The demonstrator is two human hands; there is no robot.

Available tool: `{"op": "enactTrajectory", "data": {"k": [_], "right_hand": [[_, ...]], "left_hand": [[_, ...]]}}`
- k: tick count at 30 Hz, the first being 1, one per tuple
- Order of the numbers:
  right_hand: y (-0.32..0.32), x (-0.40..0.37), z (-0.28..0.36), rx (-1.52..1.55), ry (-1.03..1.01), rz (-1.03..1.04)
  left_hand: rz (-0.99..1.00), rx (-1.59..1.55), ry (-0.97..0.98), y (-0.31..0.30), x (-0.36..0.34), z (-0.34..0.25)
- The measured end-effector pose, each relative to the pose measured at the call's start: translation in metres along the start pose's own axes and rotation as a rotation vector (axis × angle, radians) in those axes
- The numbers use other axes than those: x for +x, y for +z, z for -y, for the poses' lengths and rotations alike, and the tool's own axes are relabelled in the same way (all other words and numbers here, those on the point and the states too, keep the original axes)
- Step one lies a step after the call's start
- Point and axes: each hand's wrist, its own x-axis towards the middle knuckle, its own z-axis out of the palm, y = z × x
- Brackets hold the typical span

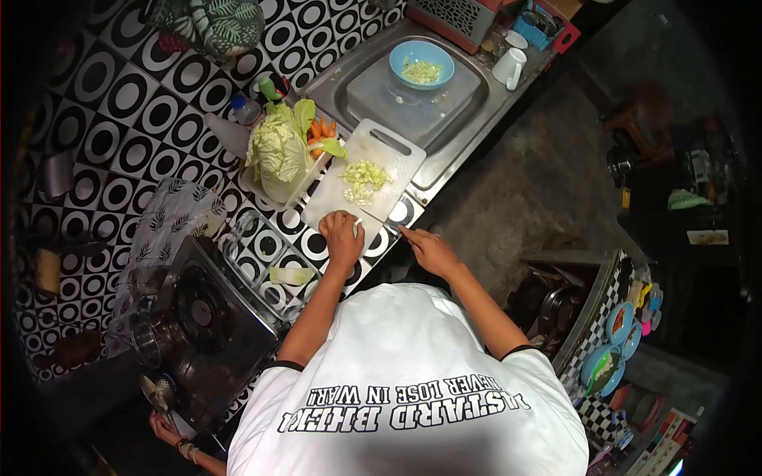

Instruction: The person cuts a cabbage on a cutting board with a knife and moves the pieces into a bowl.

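Note:
My left hand (pixel 342 236) is at the near edge of a white cutting board (pixel 325 200), its fingers curled over a pale piece of cabbage (pixel 358 227) that is mostly hidden. My right hand (pixel 431 251) grips a knife (pixel 392 225) by its handle. The blade points towards the board and shows only in part. Chopped cabbage (pixel 366 176) lies in a small heap on the board. Behind it, a whole napa cabbage (pixel 278 151) and carrots (pixel 321 132) sit in a clear container (pixel 274 197).
A blue bowl (pixel 421 52) of chopped pieces stands on a grey slab over the metal sink (pixel 341 95). Left are a gas stove (pixel 208 313) and a clear tray (pixel 262 246) by a cut cabbage piece (pixel 291 275). Another person's hand (pixel 165 428) shows lower left. A white mug (pixel 509 68) stands right.

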Motion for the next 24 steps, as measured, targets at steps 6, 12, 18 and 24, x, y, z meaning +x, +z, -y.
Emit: {"op": "enactTrajectory", "data": {"k": [6, 12, 18, 24], "right_hand": [[0.024, -0.014, 0.015, 0.032, 0.011, -0.124], [0.035, -0.022, 0.028, 0.01, 0.065, -0.174], [0.047, -0.027, 0.037, 0.031, 0.105, -0.163], [0.059, -0.028, 0.038, 0.013, 0.092, -0.166]], "left_hand": [[-0.027, 0.058, 0.053, 0.008, -0.001, 0.001], [-0.038, 0.054, 0.058, 0.012, -0.006, 0.007], [-0.035, 0.061, 0.043, 0.013, -0.008, 0.007], [-0.066, 0.057, 0.046, 0.013, -0.009, 0.006]]}}
